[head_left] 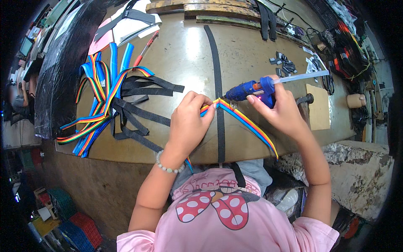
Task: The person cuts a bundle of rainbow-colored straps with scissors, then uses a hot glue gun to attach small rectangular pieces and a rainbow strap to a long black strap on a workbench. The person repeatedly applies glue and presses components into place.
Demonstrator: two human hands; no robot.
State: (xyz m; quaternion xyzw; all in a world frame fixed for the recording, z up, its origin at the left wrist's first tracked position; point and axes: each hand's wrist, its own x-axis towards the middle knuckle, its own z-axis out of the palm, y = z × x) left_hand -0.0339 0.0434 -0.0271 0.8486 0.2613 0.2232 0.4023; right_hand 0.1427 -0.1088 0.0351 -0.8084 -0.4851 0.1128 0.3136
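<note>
My left hand (189,119) pinches a rainbow-striped ribbon (250,127) between thumb and fingertips, where it bends over a black webbing strap (215,59). The strap runs lengthwise from the far part of the table to its near edge. From the pinch, one end of the ribbon slants down to the right; the other passes behind my left hand. My right hand (284,110) is closed around a blue hot glue gun (254,90). The gun's nozzle points left, at or just above the bend in the ribbon. A translucent glue stick (301,77) sticks out of its back.
Rainbow ribbons (107,90) and black straps (145,112) lie bunched at the left. Beyond them are papers (133,26) and a red pen (145,49). Small black plastic pieces (284,65), a cardboard piece (319,108) and a hammer-like tool (305,100) lie right. Wooden bars (222,10) line the back.
</note>
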